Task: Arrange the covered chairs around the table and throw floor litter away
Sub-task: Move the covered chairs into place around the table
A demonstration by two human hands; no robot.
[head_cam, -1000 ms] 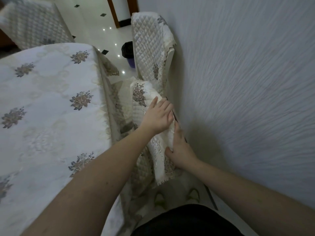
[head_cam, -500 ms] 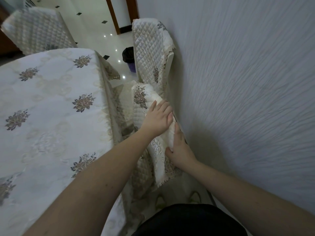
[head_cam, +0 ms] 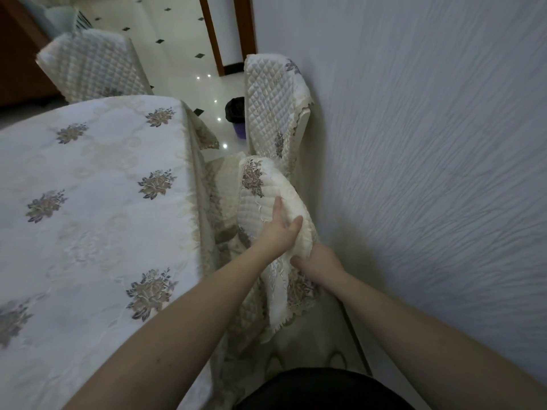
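Directly ahead of the person, the near covered chair [head_cam: 266,196] stands between the table [head_cam: 88,202] and the wall [head_cam: 429,173], its quilted back close to the table's right edge. The left hand [head_cam: 281,229] rests on top of the chair back with fingers extended and thumb spread, pressing the cover flat. The right hand [head_cam: 318,260] is just below and to the right of it, at the wall side of the chair back; its fingers are tucked under a fold of the cover, so whether they are gripping it cannot be determined. A second covered chair [head_cam: 272,99] stands further along the wall, beyond the near chair. A third covered chair [head_cam: 94,66] stands at the table's far end. A dark bin [head_cam: 235,109] sits on the tiled floor [head_cam: 165,34] beside the second chair.
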